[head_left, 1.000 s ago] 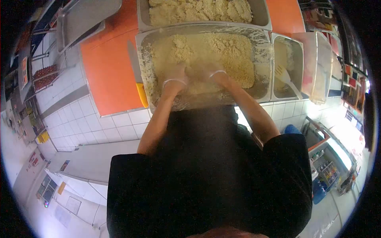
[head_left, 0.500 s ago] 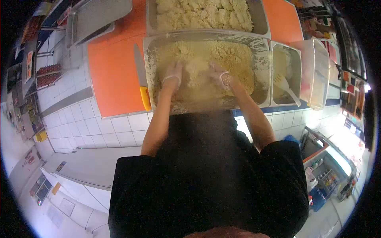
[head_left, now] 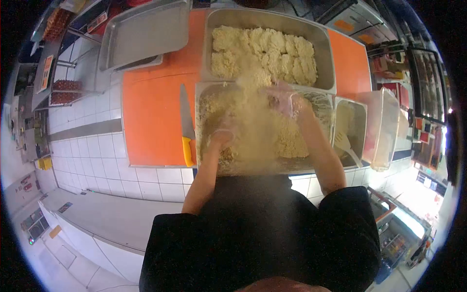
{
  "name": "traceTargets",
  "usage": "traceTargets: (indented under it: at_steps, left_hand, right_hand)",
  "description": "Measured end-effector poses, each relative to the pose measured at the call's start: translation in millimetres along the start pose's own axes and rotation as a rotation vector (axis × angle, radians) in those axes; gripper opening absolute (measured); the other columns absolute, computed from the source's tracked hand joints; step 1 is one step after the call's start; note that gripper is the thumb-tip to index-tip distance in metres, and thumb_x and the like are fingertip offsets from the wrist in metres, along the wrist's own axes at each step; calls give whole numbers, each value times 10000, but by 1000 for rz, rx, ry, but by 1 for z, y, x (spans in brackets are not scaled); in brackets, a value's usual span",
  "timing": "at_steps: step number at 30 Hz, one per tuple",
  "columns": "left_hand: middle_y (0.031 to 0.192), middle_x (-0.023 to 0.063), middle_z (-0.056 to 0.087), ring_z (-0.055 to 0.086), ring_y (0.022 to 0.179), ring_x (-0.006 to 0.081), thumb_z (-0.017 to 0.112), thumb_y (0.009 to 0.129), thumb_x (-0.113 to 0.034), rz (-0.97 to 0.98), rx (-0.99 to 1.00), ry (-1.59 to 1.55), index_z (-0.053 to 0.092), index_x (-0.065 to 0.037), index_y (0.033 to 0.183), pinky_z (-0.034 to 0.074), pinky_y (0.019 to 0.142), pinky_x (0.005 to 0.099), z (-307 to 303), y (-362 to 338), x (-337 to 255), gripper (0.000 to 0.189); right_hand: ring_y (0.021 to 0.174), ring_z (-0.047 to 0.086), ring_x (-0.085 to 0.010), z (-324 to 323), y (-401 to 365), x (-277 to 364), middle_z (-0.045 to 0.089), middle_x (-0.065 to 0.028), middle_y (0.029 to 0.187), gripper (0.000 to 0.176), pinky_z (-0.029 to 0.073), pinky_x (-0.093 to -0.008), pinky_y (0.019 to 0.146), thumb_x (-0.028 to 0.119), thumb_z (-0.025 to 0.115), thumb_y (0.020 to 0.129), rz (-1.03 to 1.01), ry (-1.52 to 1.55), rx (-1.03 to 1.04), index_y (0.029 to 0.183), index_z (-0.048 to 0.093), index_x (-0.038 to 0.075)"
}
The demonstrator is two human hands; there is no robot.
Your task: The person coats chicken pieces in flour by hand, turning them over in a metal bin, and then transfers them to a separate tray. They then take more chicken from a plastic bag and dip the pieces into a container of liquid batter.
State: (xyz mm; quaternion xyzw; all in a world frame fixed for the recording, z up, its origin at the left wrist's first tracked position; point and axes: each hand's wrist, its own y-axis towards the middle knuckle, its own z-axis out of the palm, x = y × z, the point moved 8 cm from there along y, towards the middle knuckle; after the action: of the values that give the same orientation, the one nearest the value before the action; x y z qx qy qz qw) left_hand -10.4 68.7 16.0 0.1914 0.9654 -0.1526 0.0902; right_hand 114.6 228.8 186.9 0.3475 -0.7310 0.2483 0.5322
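Note:
Both my hands wear thin clear gloves over a steel pan (head_left: 203, 88) of breading crumbs (head_left: 292, 141). My right hand (head_left: 288, 101) is near the pan's far rim, blurred, its fingers against a pale, crumb-coated piece (head_left: 259, 79) that overlaps the rim. It seems gripped there, though the fingertips are smeared. Low in the pan's left part is my left hand (head_left: 224, 134); dust and motion hide its fingers. Behind stands a second steel pan (head_left: 272, 18) with rows of coated pieces (head_left: 279, 48). A dust cloud hangs between my hands.
A yellow-handled knife (head_left: 186, 126) lies on the orange board (head_left: 155, 112) left of the pan. To the right are a narrow steel pan (head_left: 362, 121) with a pale slotted spatula (head_left: 346, 146) and a clear plastic bin (head_left: 384, 126). A metal tray (head_left: 146, 34) sits far left.
My right hand has moved from the crumbs toward the far rim, where a coated piece now shows. My left hand stays in the crumbs. More dust hangs in the air, and the view has shifted.

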Motion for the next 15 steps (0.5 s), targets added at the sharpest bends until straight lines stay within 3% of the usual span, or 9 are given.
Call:
traceTargets:
  at_steps: [1,2,4,5,7,10,11,13,15]
  left_hand:
    - [1322,142,515,490,1243,256,480,924,-165,179,-115,279,486,-70,1336,335,1106,376,59,11,1,423]
    - [1294,143,525,498,1217,262,487,923,-174,27,-199,93,499,-70,1314,345,1085,383,33,5,8,405]
    - [1239,144,545,516,1166,275,499,920,-191,-79,-334,-37,526,-70,1271,367,1043,398,-16,-10,8,372]
    - [1211,144,555,525,1140,282,506,919,-200,-87,-379,-48,539,-70,1249,378,1023,405,-30,-15,6,356]
    - [1155,145,575,542,1089,294,518,916,-218,-84,-465,-61,566,-70,1206,400,981,420,-59,-22,3,328]
    - [1072,146,605,569,1011,314,537,913,-244,-37,-594,-64,605,-69,1140,432,918,442,-114,-35,-5,295]
    - [1072,146,605,569,1011,314,537,913,-244,-28,-582,-73,605,-69,1140,432,918,442,-142,-37,-8,295]
    - [1115,129,617,579,1078,271,531,829,-111,-168,-31,-439,517,-5,1283,387,1054,458,-138,-30,-7,466]
    - [1104,138,621,584,1062,281,526,849,-120,-195,-113,-495,526,-8,1270,405,1026,453,-115,-24,-8,437]
  right_hand:
    - [872,602,-214,-2,19,14,642,-174,1150,515,521,-350,808,258,710,790,-81,-394,83,1253,590,67]
    - [872,602,-214,-3,37,9,642,-174,1150,515,521,-350,808,258,710,790,-83,-395,90,1253,590,67]
    - [756,555,-214,-23,77,-13,665,-152,1101,527,511,-356,751,223,720,779,0,163,-96,1261,575,67]
    - [756,555,-214,-30,100,-27,665,-152,1101,527,511,-356,751,223,720,779,0,163,-92,1261,575,67]
    - [860,608,-204,-30,138,-66,665,-140,1094,528,512,-333,799,179,722,793,132,-562,80,1276,551,50]
    - [1062,579,-243,-24,151,-85,595,-225,1140,411,503,-391,884,290,596,914,428,-446,-160,1208,561,5]
    - [1062,579,-243,-28,152,-87,595,-225,1140,411,503,-391,884,290,596,914,444,-440,-164,1208,561,5]
    - [930,615,-209,-34,133,-94,661,-166,995,438,500,-362,855,300,591,914,558,-204,-255,1254,547,26]
    - [997,619,-205,-43,105,-103,650,-154,1089,429,500,-336,887,257,634,893,484,1,-343,1249,553,31]
